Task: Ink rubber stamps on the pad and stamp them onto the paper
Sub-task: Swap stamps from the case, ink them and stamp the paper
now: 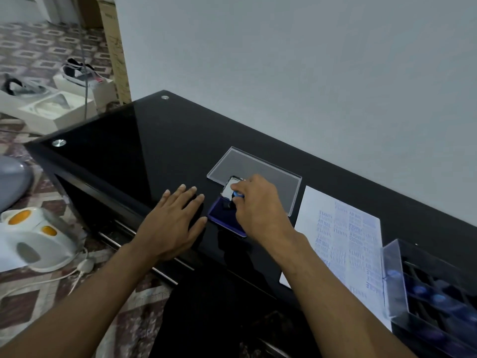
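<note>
Blue-topped stamp (237,195) pinched in right grip (258,205), pressed on pad (224,218) at table (154,140) centre. Left grip (173,220) flat, fingers straight, at pad's nine o'clock. Paper (343,236) at three o'clock.

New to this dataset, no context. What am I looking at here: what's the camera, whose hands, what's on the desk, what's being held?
There is no robot here, just a person. The single picture comes from a wide-angle camera worn on their head, looking forward and down, so both arms reach in from the bottom.

The left hand lies flat and open on the black glass desk, holding nothing. The right hand grips a stamp with a blue knob and presses it down on the ink pad.

Behind the pad lies a clear lid. To the right is the paper, already covered in blue prints. At the far right a clear box holds more stamps in compartments.
</note>
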`<move>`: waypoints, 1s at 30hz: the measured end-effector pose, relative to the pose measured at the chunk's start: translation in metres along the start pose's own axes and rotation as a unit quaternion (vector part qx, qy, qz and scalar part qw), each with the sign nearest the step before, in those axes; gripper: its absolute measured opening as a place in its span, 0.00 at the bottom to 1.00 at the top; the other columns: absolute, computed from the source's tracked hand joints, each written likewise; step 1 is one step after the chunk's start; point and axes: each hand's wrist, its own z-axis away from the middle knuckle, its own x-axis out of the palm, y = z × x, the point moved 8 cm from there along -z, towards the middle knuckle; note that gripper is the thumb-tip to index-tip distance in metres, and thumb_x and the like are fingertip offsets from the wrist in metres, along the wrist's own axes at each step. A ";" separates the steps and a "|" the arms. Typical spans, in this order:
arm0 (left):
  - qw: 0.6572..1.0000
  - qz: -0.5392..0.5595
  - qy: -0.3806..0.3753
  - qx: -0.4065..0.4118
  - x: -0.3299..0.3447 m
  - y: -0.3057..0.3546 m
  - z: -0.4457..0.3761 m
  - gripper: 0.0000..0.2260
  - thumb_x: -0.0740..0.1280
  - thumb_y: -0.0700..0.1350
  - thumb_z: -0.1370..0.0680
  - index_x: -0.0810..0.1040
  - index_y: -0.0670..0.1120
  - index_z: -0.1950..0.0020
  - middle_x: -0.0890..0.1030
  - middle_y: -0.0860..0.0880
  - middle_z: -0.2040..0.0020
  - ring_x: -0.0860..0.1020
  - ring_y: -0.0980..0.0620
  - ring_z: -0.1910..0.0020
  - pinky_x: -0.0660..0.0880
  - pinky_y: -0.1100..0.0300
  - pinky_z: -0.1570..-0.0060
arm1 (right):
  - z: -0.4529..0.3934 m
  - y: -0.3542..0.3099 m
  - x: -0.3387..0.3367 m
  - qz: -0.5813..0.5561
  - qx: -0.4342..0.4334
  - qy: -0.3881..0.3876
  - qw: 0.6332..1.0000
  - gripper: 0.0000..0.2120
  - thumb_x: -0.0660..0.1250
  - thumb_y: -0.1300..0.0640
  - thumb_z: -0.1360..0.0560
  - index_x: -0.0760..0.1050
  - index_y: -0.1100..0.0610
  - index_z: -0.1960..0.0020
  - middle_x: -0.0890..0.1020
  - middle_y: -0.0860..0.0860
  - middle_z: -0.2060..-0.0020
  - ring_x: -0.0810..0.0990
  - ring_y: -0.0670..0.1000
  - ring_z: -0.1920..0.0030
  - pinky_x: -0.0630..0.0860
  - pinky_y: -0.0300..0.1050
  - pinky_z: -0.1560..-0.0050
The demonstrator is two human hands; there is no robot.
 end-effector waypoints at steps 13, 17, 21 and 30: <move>0.999 -0.021 0.037 0.000 0.011 -0.005 0.002 0.27 0.48 0.60 0.18 0.65 0.51 0.21 0.63 0.48 0.20 0.55 0.49 0.19 0.54 0.44 0.21 | -0.022 0.012 0.027 0.078 0.031 -0.063 0.994 0.07 0.64 0.57 0.22 0.80 0.56 0.49 0.82 0.52 0.48 0.77 0.50 0.53 0.73 0.42 0.56; 0.999 -0.022 0.050 -0.001 0.011 -0.005 0.002 0.27 0.50 0.59 0.18 0.67 0.51 0.22 0.65 0.48 0.21 0.57 0.48 0.20 0.55 0.45 0.22 | -0.018 0.012 0.023 0.053 0.038 -0.067 0.996 0.11 0.66 0.57 0.22 0.80 0.55 0.41 0.82 0.52 0.44 0.79 0.51 0.45 0.78 0.45 0.43; 0.998 -0.026 0.058 -0.003 0.011 -0.005 0.002 0.26 0.52 0.58 0.19 0.68 0.51 0.23 0.65 0.48 0.21 0.58 0.48 0.20 0.55 0.45 0.22 | -0.015 0.013 0.021 0.026 0.047 -0.078 0.995 0.12 0.67 0.58 0.23 0.80 0.55 0.41 0.82 0.51 0.44 0.80 0.50 0.45 0.78 0.47 0.42; 0.997 -0.027 0.068 -0.003 0.007 -0.003 0.004 0.26 0.52 0.58 0.19 0.70 0.50 0.24 0.67 0.47 0.22 0.59 0.48 0.20 0.55 0.46 0.22 | -0.022 0.016 0.027 0.042 0.060 -0.096 0.993 0.11 0.66 0.58 0.22 0.81 0.55 0.41 0.84 0.51 0.47 0.81 0.50 0.47 0.78 0.48 0.41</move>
